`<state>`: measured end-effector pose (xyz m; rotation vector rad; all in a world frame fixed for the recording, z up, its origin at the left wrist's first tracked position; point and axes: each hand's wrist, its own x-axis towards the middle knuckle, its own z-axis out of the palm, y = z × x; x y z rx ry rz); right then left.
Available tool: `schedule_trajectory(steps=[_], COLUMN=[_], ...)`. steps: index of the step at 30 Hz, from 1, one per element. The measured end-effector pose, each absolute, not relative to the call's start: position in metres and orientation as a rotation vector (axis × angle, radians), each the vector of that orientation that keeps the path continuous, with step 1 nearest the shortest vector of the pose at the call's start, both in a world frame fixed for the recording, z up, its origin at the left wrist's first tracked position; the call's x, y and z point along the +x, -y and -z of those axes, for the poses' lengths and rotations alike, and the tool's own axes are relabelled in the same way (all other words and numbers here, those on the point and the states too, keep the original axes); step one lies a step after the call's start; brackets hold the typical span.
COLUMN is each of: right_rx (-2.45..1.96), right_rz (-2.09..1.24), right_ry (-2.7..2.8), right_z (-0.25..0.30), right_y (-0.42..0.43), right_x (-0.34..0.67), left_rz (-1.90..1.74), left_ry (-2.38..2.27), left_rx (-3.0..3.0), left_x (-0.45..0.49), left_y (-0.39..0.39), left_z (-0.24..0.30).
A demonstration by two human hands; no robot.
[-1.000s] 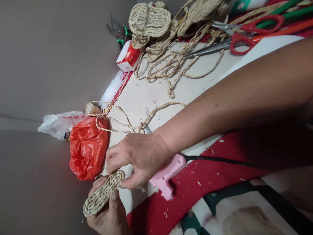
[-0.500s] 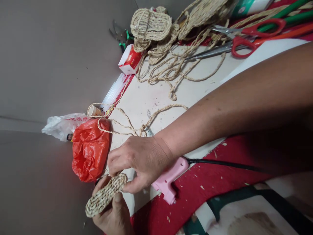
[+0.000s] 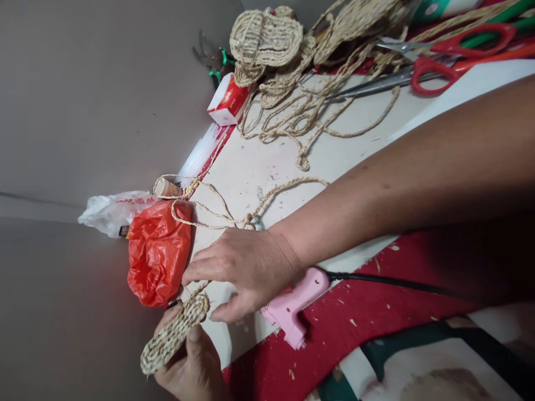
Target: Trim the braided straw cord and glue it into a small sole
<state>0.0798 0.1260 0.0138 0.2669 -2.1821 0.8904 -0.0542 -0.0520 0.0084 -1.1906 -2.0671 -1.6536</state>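
Note:
My left hand (image 3: 192, 367) comes in from the bottom edge and grips a small oval mat of coiled straw braid (image 3: 173, 334), thumb pressed on its top. My right hand (image 3: 246, 267) reaches in from the right, back upward, with forefinger and thumb closed around the loose braid strand (image 3: 200, 288) that leaves the mat's near end. The strand runs under this hand and on across the white board as a loose straw braid (image 3: 284, 186). A pink glue gun (image 3: 292, 306) lies just below my right wrist, its black cord trailing right.
A crumpled red plastic bag (image 3: 156, 253) and a white bag (image 3: 108, 211) lie left of my hands. Further off are clear glue sticks (image 3: 200, 153), a red and white box (image 3: 228, 100), green-handled pliers (image 3: 213, 55), a heap of straw braid (image 3: 292, 67) and red-handled scissors (image 3: 443, 67).
The left hand has tilted the mat's far end slightly down and left. The right fingers have slid off the mat's end onto the strand.

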Motion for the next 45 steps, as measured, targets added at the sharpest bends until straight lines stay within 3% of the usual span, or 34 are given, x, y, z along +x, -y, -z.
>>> schedule_trajectory(steps=[19, 28, 37, 42, 45], right_rx=[0.120, -0.023, -0.057, -0.051, -0.053], right_rz=[-0.832, -0.598, -0.819, -0.986, -1.088], right_ry=[2.351, 2.181, 2.064, 2.087, 2.108], right_z=[-0.023, -0.012, -0.005, -0.008, -0.011], right_y=[-0.119, -0.110, -0.103, -0.098, -0.099], right_x=[0.085, 0.082, 0.076, 0.078, 0.079], left_rz=[0.966, 1.046, 0.900, 0.996, 1.000], left_ry=[1.783, 1.905, 1.561, 1.210, 1.224], left_rx=[-1.161, -1.301, -1.432, -1.559, -1.538], left_x=[-0.037, -0.050, -0.059, -0.069, -0.067], left_y=[0.050, 0.065, 0.050, 0.033, 0.033], left_z=[-0.016, -0.018, -0.004, 0.002, 0.003])
